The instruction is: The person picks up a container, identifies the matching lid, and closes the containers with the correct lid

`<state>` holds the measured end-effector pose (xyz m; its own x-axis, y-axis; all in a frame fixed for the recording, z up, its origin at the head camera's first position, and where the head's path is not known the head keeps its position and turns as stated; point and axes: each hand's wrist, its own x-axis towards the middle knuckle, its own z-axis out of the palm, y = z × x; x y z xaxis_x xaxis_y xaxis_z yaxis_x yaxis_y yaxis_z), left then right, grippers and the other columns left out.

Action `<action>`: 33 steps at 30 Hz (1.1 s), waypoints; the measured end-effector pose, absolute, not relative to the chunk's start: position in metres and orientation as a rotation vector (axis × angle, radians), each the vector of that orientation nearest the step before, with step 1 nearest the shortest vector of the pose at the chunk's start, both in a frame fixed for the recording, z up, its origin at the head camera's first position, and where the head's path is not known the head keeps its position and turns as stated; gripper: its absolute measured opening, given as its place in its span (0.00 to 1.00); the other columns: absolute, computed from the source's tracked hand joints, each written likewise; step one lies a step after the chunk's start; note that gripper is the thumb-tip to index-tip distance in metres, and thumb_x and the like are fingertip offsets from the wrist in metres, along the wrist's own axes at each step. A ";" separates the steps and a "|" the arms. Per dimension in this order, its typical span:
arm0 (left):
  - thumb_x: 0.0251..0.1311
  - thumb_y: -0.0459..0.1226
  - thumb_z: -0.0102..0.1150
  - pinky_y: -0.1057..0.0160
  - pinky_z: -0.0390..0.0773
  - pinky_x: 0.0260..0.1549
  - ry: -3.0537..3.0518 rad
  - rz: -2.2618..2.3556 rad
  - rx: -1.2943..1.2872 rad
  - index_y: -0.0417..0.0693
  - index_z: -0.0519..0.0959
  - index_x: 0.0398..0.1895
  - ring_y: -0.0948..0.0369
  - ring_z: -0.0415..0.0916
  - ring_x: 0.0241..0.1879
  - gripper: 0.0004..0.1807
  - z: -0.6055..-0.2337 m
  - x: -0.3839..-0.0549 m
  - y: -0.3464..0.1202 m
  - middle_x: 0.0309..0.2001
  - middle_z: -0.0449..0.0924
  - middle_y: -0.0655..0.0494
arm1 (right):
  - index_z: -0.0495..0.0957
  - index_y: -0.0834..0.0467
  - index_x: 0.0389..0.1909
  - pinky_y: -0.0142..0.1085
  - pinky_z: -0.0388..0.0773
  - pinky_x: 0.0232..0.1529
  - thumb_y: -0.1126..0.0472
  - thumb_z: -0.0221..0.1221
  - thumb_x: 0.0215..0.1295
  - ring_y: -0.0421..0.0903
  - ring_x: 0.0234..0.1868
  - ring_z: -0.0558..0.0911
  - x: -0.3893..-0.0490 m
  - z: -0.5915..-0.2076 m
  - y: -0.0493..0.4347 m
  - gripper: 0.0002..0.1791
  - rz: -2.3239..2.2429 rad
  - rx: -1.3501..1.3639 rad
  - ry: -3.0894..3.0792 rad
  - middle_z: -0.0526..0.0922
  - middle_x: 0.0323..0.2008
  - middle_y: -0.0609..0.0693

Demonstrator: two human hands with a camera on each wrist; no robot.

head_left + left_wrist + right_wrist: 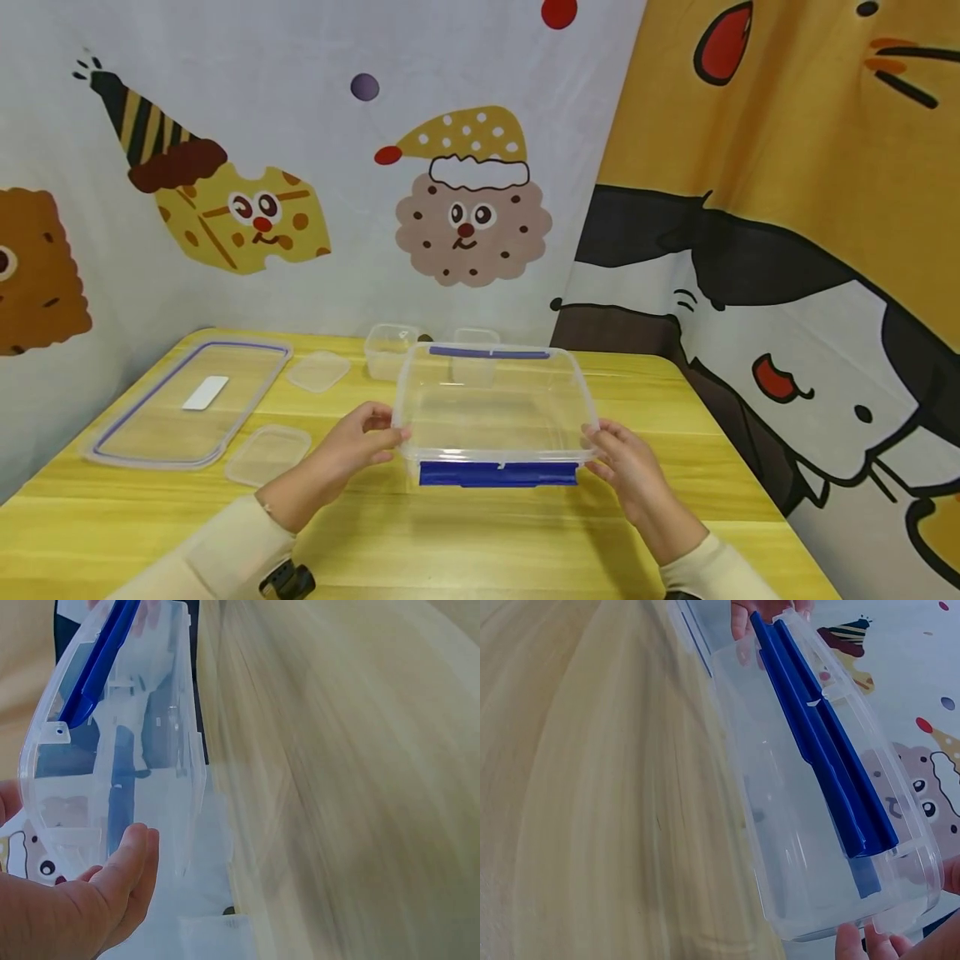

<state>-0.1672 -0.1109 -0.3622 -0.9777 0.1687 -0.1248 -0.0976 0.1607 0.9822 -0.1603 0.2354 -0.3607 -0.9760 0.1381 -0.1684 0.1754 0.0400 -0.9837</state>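
Held up over the yellow, wood-grained table (450,558), between its left and right edges: a clear plastic box (495,408), rectangular, round-cornered, smooth and glossy, open at the top. Pinched at one end by the left hand (348,446), thumb at the rim, fingers pressed together against the outer wall; pinched at the other by the right hand (626,467), thumb at the rim, fingers curled below. Hanging along the near side, a ridged blue clip (498,475). Toward the table's far left corner, a thin, flat large lid (176,422) with violet-blue seal and smooth white label (206,393). Just beside it, two frosted, rounded-square small lids (268,455). Near the far edge, two translucent small tubs (388,354), one partly behind the box.
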 end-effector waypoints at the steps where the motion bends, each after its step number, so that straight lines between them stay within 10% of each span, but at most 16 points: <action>1: 0.62 0.36 0.61 0.53 0.79 0.51 2.225 1.912 0.074 0.32 0.65 0.56 0.52 0.74 0.49 0.25 -0.363 -0.167 -0.112 0.54 0.68 0.37 | 0.65 0.69 0.56 0.32 0.77 0.44 0.58 0.55 0.68 0.42 0.44 0.77 -0.160 -0.362 0.234 0.23 -2.127 0.336 2.250 0.77 0.39 0.46; 14: 0.62 0.34 0.59 0.50 0.79 0.51 2.200 1.912 0.061 0.28 0.61 0.60 0.51 0.74 0.49 0.29 -0.373 -0.169 -0.123 0.55 0.66 0.33 | 0.58 0.73 0.65 0.30 0.77 0.45 0.56 0.56 0.69 0.46 0.51 0.75 -0.159 -0.375 0.223 0.33 -2.104 0.341 2.259 0.74 0.53 0.58; 33: 0.62 0.35 0.58 0.49 0.78 0.52 2.188 1.895 0.030 0.29 0.61 0.61 0.51 0.75 0.49 0.29 -0.387 -0.174 -0.132 0.56 0.67 0.33 | 0.61 0.75 0.59 0.29 0.79 0.37 0.64 0.53 0.67 0.39 0.38 0.78 -0.164 -0.391 0.212 0.25 -2.198 0.345 2.197 0.76 0.42 0.52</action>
<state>-0.1737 -0.1319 -0.3870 -0.9694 0.1757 -0.1715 -0.1447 0.1555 0.9772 -0.1637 0.2123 -0.3909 -0.9755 0.1449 -0.1656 0.1656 -0.0123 -0.9861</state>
